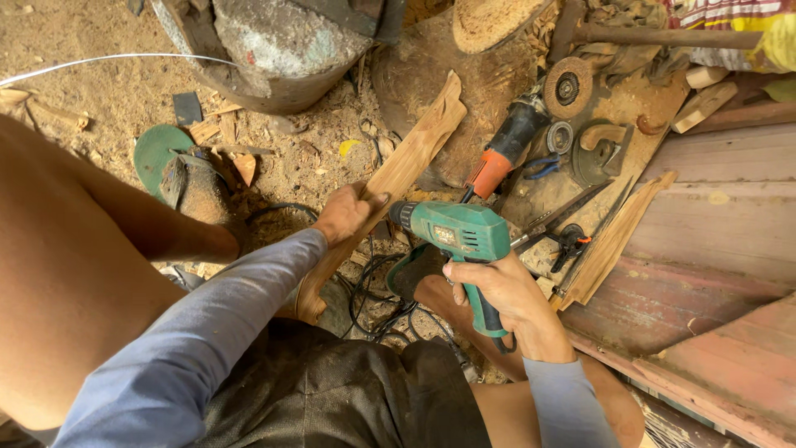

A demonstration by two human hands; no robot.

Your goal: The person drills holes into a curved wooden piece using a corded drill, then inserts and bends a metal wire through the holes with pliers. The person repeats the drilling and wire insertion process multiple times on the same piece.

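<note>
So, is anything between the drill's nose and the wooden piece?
Nothing visible. The green drill in the right hand points straight at the wooden piece, beside the left hand gripping it.

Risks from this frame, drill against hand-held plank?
1. The left hand grips the wooden plank right beside the chuck of the green drill; a slip could likely hit fingers.
2. The plank looks held only by hand, no clamp visible, so it may twist.
3. Black cables lie tangled under the work near a bare foot; they might snag.
</note>
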